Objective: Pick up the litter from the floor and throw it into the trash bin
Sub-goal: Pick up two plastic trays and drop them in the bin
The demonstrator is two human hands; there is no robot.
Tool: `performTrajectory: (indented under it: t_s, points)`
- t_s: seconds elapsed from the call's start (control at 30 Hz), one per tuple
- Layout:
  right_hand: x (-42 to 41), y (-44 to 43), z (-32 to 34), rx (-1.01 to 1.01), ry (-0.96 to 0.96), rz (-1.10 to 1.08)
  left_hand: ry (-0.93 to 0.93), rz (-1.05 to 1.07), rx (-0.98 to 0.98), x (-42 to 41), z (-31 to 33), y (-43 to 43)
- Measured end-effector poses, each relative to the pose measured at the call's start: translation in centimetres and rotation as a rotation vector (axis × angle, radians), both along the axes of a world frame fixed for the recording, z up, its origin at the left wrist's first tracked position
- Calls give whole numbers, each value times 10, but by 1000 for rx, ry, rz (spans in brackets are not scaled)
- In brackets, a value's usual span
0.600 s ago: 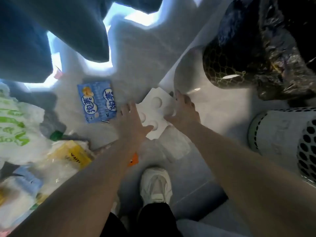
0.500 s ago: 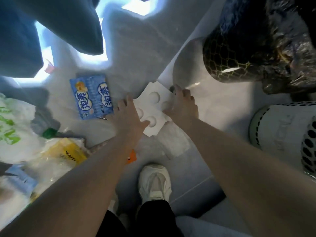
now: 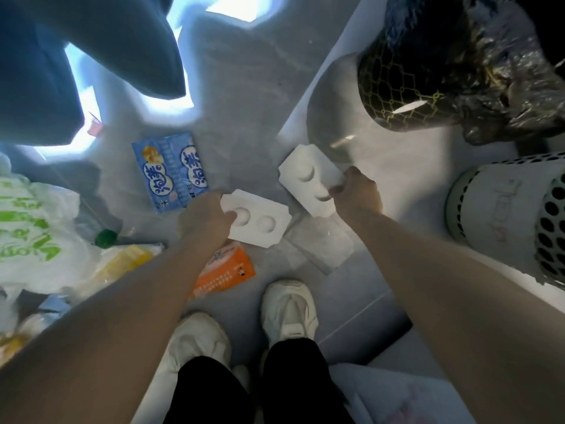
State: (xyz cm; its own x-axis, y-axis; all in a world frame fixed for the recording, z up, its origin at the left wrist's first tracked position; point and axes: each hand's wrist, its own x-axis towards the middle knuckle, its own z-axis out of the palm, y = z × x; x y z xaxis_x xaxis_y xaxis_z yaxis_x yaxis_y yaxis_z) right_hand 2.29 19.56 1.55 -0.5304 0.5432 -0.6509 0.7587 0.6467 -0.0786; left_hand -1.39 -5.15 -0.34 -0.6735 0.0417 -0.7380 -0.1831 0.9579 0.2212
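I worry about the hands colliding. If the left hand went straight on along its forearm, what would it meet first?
Likely the white tray gripped by the right hand, just ahead of the left hand and the dimpled tray it holds; relative height is unclear.

White shoes and black trousers over grey floor.

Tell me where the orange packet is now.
In the head view the orange packet lies on the floor, left of centre, just below the white tray in the left hand.

Snack packet left of trays, bin right.
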Motion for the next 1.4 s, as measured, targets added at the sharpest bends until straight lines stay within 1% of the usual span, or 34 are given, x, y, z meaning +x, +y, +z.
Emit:
performTrajectory:
  t_s: [0.1,0.23,0.33,0.43,0.57,0.63,0.7,0.77,0.83,0.97,1.03,1.1,1.23,1.3,1.4]
  points:
    - [17,-3,27,-73,7,-96,-14,77,22,2,35,-17]
    - [30,-20,110,-192,59,-254,-47,253,99,-7,138,-30]
    - [34,-30,187,-297,137,-488,-51,327,158,-18,225,-34]
    - [33,-28,265,-400,287,-723,-66,403,205,-30,301,-27]
    - [20,10,343,-469,447,-965,-101,523,298,-40,368,13]
    - [11,41,361,-475,501,-1031,-115,580,337,-43,386,47]
    - [2,82,373,-435,508,-1058,-122,619,382,-46,400,92]
    - [-3,118,368,-407,489,-1065,-120,658,423,-49,402,135]
    - [-10,145,356,-381,455,-1023,-105,677,444,-55,393,171]
    - [-29,200,323,-320,379,-819,-103,751,448,-74,357,255]
    - [-40,220,305,-307,353,-703,-129,803,412,-87,330,290]
    - [-50,234,286,-295,327,-611,-158,858,349,-99,302,316]
    - [-64,250,244,-308,274,-463,-139,887,245,-115,245,347]
    - [-69,251,229,-310,253,-424,-142,875,201,-119,229,355]
    - [-81,250,204,-289,242,-357,-114,892,195,-123,209,368]
